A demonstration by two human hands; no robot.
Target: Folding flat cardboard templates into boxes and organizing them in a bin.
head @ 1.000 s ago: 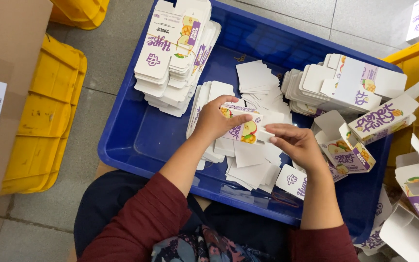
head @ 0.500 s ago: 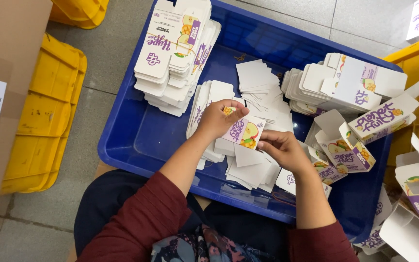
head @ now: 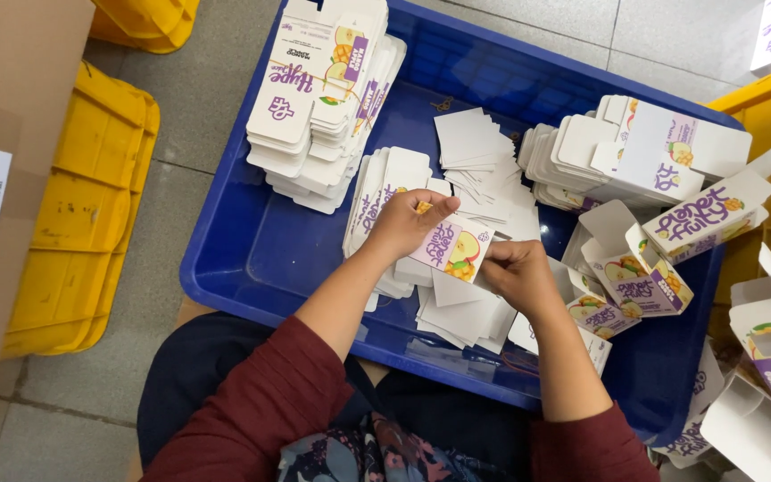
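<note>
While both hands meet over the middle of the blue plastic tray, a flat printed carton blank is held between them. It is thin glossy card, white with purple lettering and fruit pictures, roughly rectangular, its long axis running from upper left to lower right, its printed face up. The left hand pinches its upper left edge, thumb on top and the other fingers curled beneath. The right hand grips the lower right end, fingers folded tight around the card so the fingertips are hidden.

Beneath the hands lies a loose heap of plain white card pieces, matte, fanned out at odd angles. A tall stack of flat blanks rests against the tray's far left wall, edges stepped. Another stack of flattened white cartons lies at the far right. Several folded-up cartons, open-ended and boxy, sit just right of the right hand. Yellow ribbed plastic crates stand on the grey tiled floor to the left, beside a brown cardboard box.
</note>
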